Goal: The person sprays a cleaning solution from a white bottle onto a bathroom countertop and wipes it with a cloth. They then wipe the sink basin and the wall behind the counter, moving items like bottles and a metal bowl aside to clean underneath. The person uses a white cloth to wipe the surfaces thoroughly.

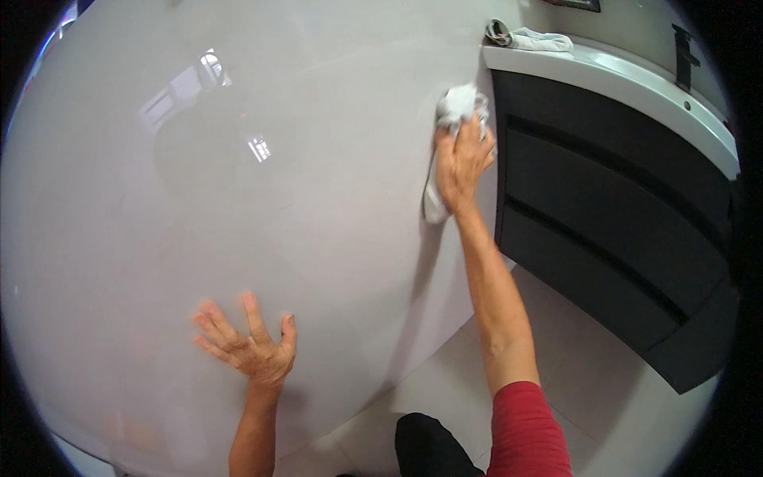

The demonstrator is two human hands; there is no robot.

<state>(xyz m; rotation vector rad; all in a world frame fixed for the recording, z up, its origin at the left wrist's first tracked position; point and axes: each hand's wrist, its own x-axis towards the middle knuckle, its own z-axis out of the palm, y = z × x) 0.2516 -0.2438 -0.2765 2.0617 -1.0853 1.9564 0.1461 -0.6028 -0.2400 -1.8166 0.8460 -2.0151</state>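
Note:
My right hand (464, 161) holds a white cloth (458, 104) bunched against a glossy pale wall (334, 197), close to the side of a dark vanity cabinet (602, 197). Part of the cloth hangs down below the wrist. Lower and to the left, my left hand (253, 349) has its fingers spread and holds nothing. It is at the same wall surface; whether the whole palm touches is hard to tell.
On the right, a white washbasin (632, 71) with a black faucet (683, 59) tops the cabinet. A rolled cloth (530, 39) lies on the basin's corner. Pale floor tiles (584, 369) stretch below. My dark-clothed leg (432, 444) shows at the bottom.

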